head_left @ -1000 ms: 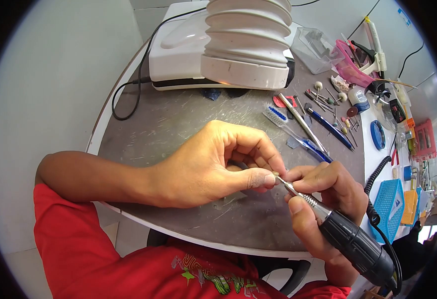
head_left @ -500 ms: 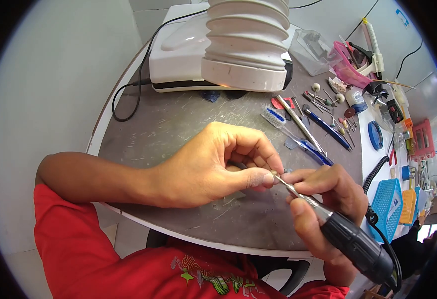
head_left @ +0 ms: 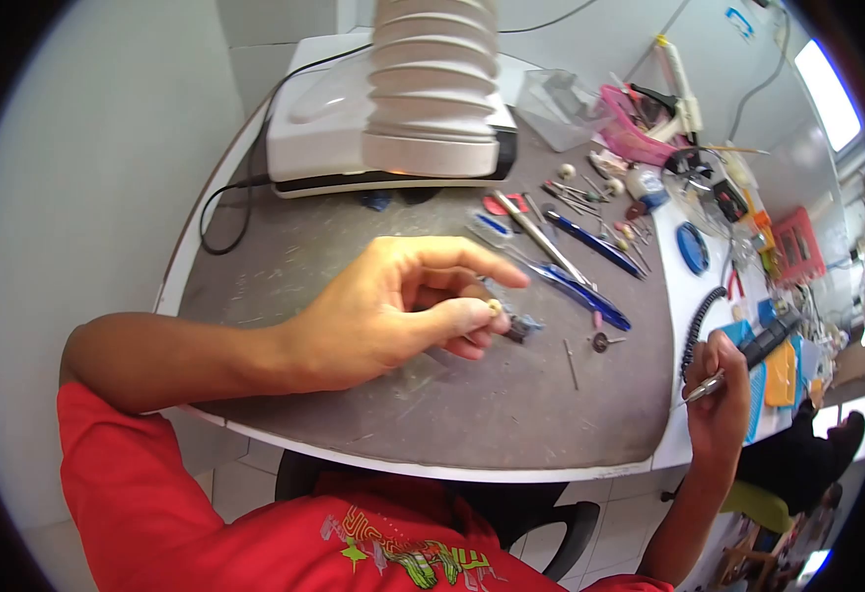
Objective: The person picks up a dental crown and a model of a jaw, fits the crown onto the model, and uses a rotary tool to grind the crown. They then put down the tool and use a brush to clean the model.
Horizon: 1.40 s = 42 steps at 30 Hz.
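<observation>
Over the middle of the brown mat, my left hand (head_left: 393,311) pinches a small yellowish piece (head_left: 495,307) between thumb and fingers. Part of a dark object shows just beyond those fingertips. At the right edge of the table my right hand (head_left: 719,395) is wrapped round a black and silver handpiece (head_left: 748,357), its thin metal tip pointing down and left, apart from the small piece. A thin metal bur (head_left: 572,364) and a small dark disc tool (head_left: 601,341) lie on the mat between the hands.
A white machine (head_left: 304,148) with a ribbed hose (head_left: 432,79) stands at the back. Blue-handled tools (head_left: 590,301), several burs and a pink basket (head_left: 640,138) are at the back right. A coiled black cable (head_left: 699,326) runs near my right hand.
My right hand has moved away to the right with the handpiece, whose tip has left the small piece. My left hand still holds the piece. The view has shifted.
</observation>
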Available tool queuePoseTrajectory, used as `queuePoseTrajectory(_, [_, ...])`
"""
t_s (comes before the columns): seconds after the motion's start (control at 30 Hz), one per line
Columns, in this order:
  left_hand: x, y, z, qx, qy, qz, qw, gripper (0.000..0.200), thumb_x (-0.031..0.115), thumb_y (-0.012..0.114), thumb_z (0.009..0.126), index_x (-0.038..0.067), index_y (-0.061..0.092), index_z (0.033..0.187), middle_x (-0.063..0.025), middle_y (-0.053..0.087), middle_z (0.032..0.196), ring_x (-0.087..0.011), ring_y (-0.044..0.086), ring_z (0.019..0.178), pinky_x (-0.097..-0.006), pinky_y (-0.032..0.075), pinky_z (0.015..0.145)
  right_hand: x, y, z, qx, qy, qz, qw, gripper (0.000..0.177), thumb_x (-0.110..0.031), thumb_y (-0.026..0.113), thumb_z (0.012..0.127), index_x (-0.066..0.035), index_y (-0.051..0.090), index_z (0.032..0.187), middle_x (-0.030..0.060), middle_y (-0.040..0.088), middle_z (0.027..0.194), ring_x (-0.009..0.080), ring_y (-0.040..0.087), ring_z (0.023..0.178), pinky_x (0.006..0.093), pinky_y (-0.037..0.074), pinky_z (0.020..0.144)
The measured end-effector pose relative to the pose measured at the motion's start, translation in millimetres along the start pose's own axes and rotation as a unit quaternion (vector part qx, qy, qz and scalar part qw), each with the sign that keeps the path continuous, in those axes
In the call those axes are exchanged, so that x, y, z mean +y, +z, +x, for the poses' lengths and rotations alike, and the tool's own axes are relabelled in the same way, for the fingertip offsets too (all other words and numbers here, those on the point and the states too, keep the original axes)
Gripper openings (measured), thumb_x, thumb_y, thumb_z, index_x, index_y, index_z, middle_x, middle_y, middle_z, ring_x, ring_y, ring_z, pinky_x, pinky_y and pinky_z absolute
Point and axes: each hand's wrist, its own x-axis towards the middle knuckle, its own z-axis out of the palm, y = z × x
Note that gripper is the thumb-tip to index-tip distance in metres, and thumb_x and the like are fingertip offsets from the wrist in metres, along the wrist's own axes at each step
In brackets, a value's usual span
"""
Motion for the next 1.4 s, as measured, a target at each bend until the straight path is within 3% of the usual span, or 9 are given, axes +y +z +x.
queuePoseTrajectory(0.1, [-2,0,-1,-0.006,0.005,0.019,1.0,0.023,0.01,0.058,0.099,-0.001,0.063,0.119,-0.0087,0.067,0.105,-0.0141,0.066,0.098,-0.0309,0.058,0.087,0,-5,-7,0.123,0.006,-0.102,0.987,0.013,-0.017,0.059,0.094,-0.01,0.051,0.087,-0.0072,0.039,0.064,0.0012,0.032,0.047,0.019,0.024,0.041])
queuePoseTrajectory(0.23, [-3,1,1,0.014,0.005,0.037,0.999,0.021,0.011,0.063,0.097,-0.001,0.065,0.113,-0.0093,0.068,0.104,-0.015,0.067,0.097,-0.0313,0.058,0.087,-1,-3,-9,0.098,0.076,-0.272,0.954,0.015,-0.017,0.066,0.089,-0.005,0.06,0.094,-0.0082,0.046,0.067,0.0011,0.036,0.045,0.0198,0.026,0.041])
queuePoseTrajectory(0.33, [-4,1,0,0.02,0.023,0.055,0.998,0.019,0.011,0.064,0.096,-0.001,0.065,0.11,-0.0098,0.068,0.102,-0.0143,0.067,0.094,-0.0311,0.058,0.085,12,0,1,0.073,0.022,-0.378,0.923,0.028,-0.018,0.068,0.087,-0.001,0.06,0.108,-0.0034,0.052,0.063,0.0036,0.042,0.046,0.0242,0.032,0.043])
queuePoseTrajectory(0.53, [0,3,-4,0.033,0.026,0.044,0.998,0.017,0.013,0.066,0.095,0.001,0.062,0.106,-0.0088,0.068,0.097,-0.0131,0.067,0.087,-0.0298,0.058,0.08,11,40,12,0.087,-0.086,-0.664,0.738,0.042,-0.023,0.066,0.088,-0.001,0.055,0.122,0.0193,0.062,0.06,0.0382,0.063,0.058,0.0463,0.046,0.06])
queuePoseTrajectory(0.67, [-3,1,-2,0.031,0.015,-0.009,0.999,0.021,0.014,0.065,0.096,0.002,0.059,0.112,-0.0091,0.068,0.099,-0.0141,0.067,0.091,-0.0309,0.058,0.084,15,42,15,0.121,-0.122,-0.75,0.639,0.038,-0.032,0.068,0.091,-0.004,0.061,0.115,0.0163,0.063,0.063,0.0344,0.064,0.059,0.0432,0.048,0.06])
queuePoseTrajectory(0.83, [1,1,1,0.043,-0.023,-0.061,0.997,0.022,0.013,0.061,0.098,0.003,0.057,0.117,-0.0113,0.068,0.109,-0.0162,0.067,0.099,-0.0313,0.057,0.091,5,63,14,0.157,-0.234,-0.702,0.654,0.026,-0.024,0.071,0.09,-0.002,0.067,0.102,0.0111,0.065,0.079,0.0249,0.066,0.069,0.0362,0.051,0.063])
queuePoseTrajectory(0.93, [-1,-3,4,0.021,-0.027,-0.099,0.995,0.023,0.014,0.06,0.099,0.004,0.057,0.12,-0.013,0.066,0.118,-0.0176,0.066,0.105,-0.031,0.056,0.094,6,80,21,0.009,-0.308,-0.584,0.751,0.019,-0.008,0.074,0.083,-0.001,0.069,0.1,0.0124,0.066,0.085,0.0273,0.066,0.072,0.0386,0.051,0.069])
queuePoseTrajectory(1.17, [-2,-4,3,0.03,-0.025,-0.108,0.993,0.022,0.013,0.061,0.098,0.003,0.059,0.118,-0.0108,0.065,0.115,-0.0159,0.065,0.104,-0.0315,0.056,0.095,18,97,49,-0.118,-0.341,-0.617,0.699,0.013,-0.003,0.069,0.084,-0.001,0.07,0.097,0.0133,0.065,0.088,0.0319,0.064,0.08,0.0405,0.051,0.074])
queuePoseTrajectory(1.4, [-10,-8,5,0.02,-0.004,-0.149,0.989,0.022,0.012,0.064,0.096,0.002,0.06,0.116,-0.0058,0.063,0.105,-0.0136,0.065,0.1,-0.031,0.057,0.093,14,89,39,-0.044,-0.355,-0.592,0.722,0.014,-0.003,0.06,0.092,-0.001,0.061,0.106,0.0137,0.054,0.088,0.0288,0.059,0.071,0.0394,0.045,0.063])
